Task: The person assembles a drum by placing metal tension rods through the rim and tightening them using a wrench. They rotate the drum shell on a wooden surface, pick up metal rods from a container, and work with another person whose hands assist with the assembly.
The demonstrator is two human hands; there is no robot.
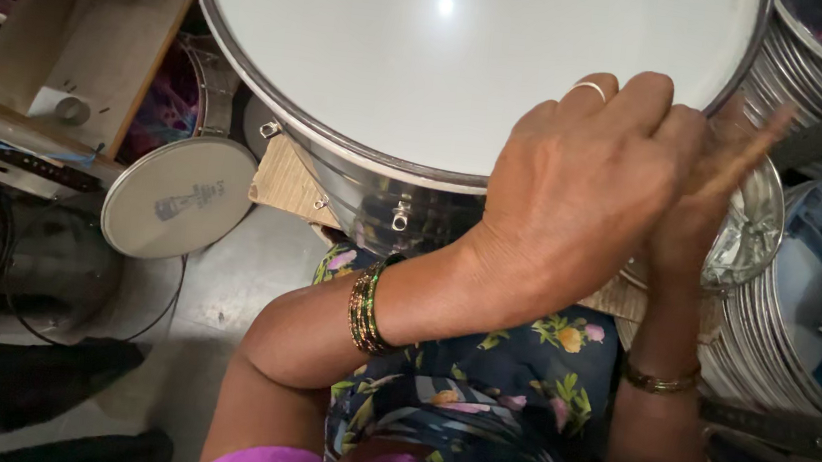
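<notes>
Nearest the camera sat the person's lap in a dark flowered dress (518, 372), just below the big drum (468, 56) that filled the top of the view. The left hand (575, 192) lay over the drum's near rim, fingers curled together and pressed on the edge, a ring on one finger and green and gold bangles (368, 307) at the wrist. It hid most of the right hand (690, 203), which rose just beside it at the drum's right edge and held a thin wooden stick (750, 153) — blurred, so the exact grip could not be told. A gold bracelet (660, 379) circled that wrist.

The drum had a white skin, a metal hoop and a shiny steel shell with small hooks, and rested on a wooden board (285, 184). Left of the drum a small round lid (178, 196) leaned, white with a faint grey printed mark at its middle; beyond it stood a steel pot (56, 267) and a wooden shelf (78, 38). Right of the drum, stacked metal hoops (773, 336) crowded close — more lay at the top left.
</notes>
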